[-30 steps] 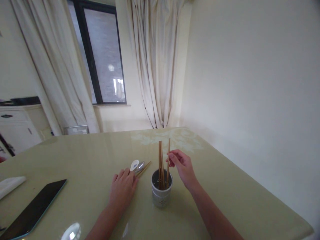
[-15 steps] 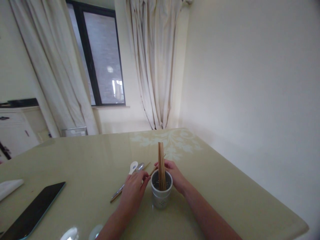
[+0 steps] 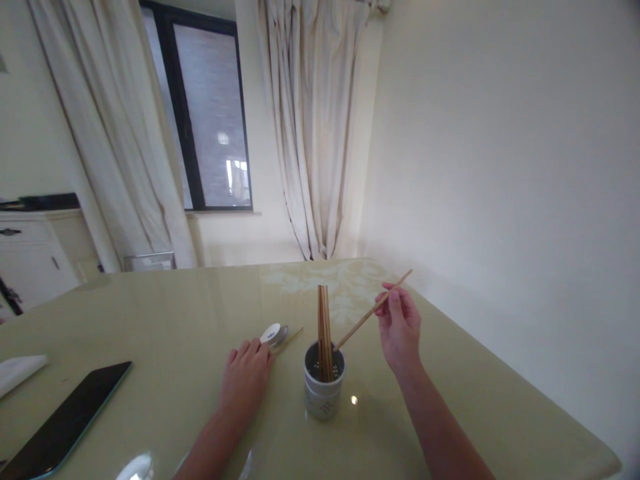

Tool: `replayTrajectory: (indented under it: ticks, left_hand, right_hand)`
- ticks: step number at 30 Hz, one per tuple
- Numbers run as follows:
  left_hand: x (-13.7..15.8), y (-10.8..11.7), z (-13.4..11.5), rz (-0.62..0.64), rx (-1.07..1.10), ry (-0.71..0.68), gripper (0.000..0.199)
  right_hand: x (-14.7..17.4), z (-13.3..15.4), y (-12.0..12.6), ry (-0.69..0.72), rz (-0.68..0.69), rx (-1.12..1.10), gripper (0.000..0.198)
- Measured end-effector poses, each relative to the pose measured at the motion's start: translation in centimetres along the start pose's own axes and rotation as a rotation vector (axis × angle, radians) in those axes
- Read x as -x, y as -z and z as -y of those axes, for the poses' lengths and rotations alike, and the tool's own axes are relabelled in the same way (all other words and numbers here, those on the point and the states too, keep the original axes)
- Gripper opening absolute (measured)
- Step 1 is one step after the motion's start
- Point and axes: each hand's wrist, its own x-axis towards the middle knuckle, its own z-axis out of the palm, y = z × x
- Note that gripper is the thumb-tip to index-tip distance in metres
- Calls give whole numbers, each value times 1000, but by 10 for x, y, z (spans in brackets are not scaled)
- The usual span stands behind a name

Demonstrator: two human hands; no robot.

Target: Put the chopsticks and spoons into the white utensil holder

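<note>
A pale ceramic cup with small holes in it stands upright on the table, several wooden chopsticks upright inside. To its right, my right hand pinches a single chopstick, held slanted with its lower end at the cup's rim. My left hand is lowered left of the cup, fingers curled over the handle of a white spoon. Close beside that spoon are a metal spoon and another chopstick. Their handle ends are hidden beneath my left hand.
The glossy greenish table bears a dark tablet-like slab at the left and a white object by its edge. A shiny rounded thing shows at the bottom. A wall borders the table's right side.
My right hand has moved right and up from behind the cup with a chopstick in it. My left hand has shifted left, away from the cup, onto the spoons. The white spoon has turned slightly.
</note>
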Motion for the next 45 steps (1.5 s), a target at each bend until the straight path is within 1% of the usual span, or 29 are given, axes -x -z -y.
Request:
replayTrajectory:
  ticks: [2, 4, 5, 6, 8, 9, 11, 14, 16, 17, 19, 23, 25, 28, 30, 32, 35, 39, 42, 45]
  left_hand:
    - [-1, 0, -1, -33, 39, 0, 27]
    - [-1, -1, -2, -104, 117, 3, 27]
    - [-2, -2, -2, -151, 174, 2, 27]
    - [-2, -4, -3, -202, 241, -6, 26]
    - [-1, -6, -5, -294, 387, -26, 26]
    - [0, -7, -8, -326, 455, -32, 26]
    - [3, -8, -13, -351, 573, -33, 24]
    - [8, -8, -24, -317, 695, -66, 25]
    - [11, -9, -29, -282, 728, -109, 28]
    - [11, -9, -30, -267, 730, -124, 28]
    - [12, -9, -32, -251, 724, -135, 29]
    - [11, -10, -30, -248, 729, -122, 30]
    - [11, -9, -30, -245, 734, -114, 30]
    - [11, -8, -30, -243, 740, -111, 28]
    - [12, -7, -31, -235, 752, -107, 28]
    - [13, -7, -32, -223, 769, -100, 28]
    - [13, -7, -32, -209, 781, -103, 29]
    - [11, -8, -30, -206, 774, -89, 29]
    - [10, -10, -30, -208, 776, -83, 29]
    - [10, -11, -31, -215, 805, -91, 28]
  right_hand:
    - [11, -4, -9, -74, 143, 86, 35]
    - [22, -11, -17, -129, 289, 201, 37]
    - [25, -14, -19, -143, 336, 249, 39]
    - [28, -17, -21, -153, 358, 283, 40]
    - [32, -22, -23, -167, 339, 315, 43]
    - [33, -26, -23, -181, 324, 322, 44]
    - [35, -33, -23, -237, 320, 332, 47]
    - [41, -46, -24, -361, 360, 324, 52]
    - [45, -52, -24, -417, 337, 282, 56]
    - [47, -54, -23, -421, 312, 255, 57]
    - [48, -53, -23, -387, 277, 214, 58]
    - [44, -39, -23, -290, 319, 222, 42]
    - [40, -31, -22, -256, 298, 228, 38]
    - [32, -20, -20, -184, 219, 213, 42]
    - [28, -16, -18, -150, 206, 218, 45]
    - [27, -14, -18, -159, 253, 248, 48]
    - [29, -16, -21, -209, 351, 288, 51]
    - [32, -22, -22, -251, 404, 306, 46]
    - [32, -28, -21, -252, 410, 331, 39]
    - [34, -39, -18, -299, 342, 366, 41]
